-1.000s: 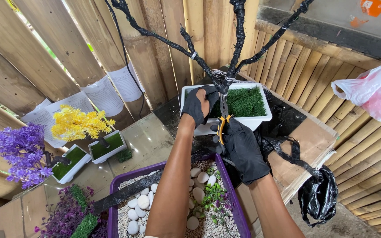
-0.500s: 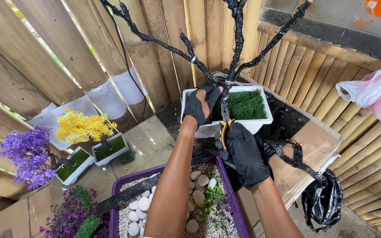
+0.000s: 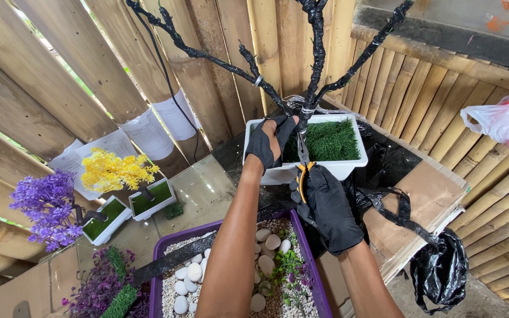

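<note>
Stood upright in a white rectangular planter (image 3: 349, 168) lined with green artificial grass (image 3: 334, 141), on the counter (image 3: 201, 188) against a bamboo wall: a bare model tree (image 3: 316, 53) with trunk and branches wrapped in black tape, forking just above the planter. Gripped at the base of the fork by the left hand (image 3: 272, 141), black-gloved, fingers clenched around the trunk. Held just below by the right hand (image 3: 328, 206), also in a black glove, fingers closed on the orange-and-black handles of a pair of pliers (image 3: 303, 162), tips raised to the trunk beside thin silver wire (image 3: 301, 103) looped there; open or shut at the nose, impossible to tell. Nearer the body, under both forearms, a purple tray (image 3: 310, 259) filled with gravel, white pebbles (image 3: 189, 280) and small plastic greenery. To the left on the counter, two small white pots, one with a yellow artificial shrub (image 3: 113, 171), and beside them a purple-flowered one (image 3: 45, 206). Pinned behind those, sheets of white paper (image 3: 148, 132). To the right, a slab of brown cardboard (image 3: 425, 200) with strips of black plastic lying over it, a black bag (image 3: 440, 271) hanging off its edge, and a pink-and-white plastic bag (image 3: 508, 121) at the frame's right margin.
</note>
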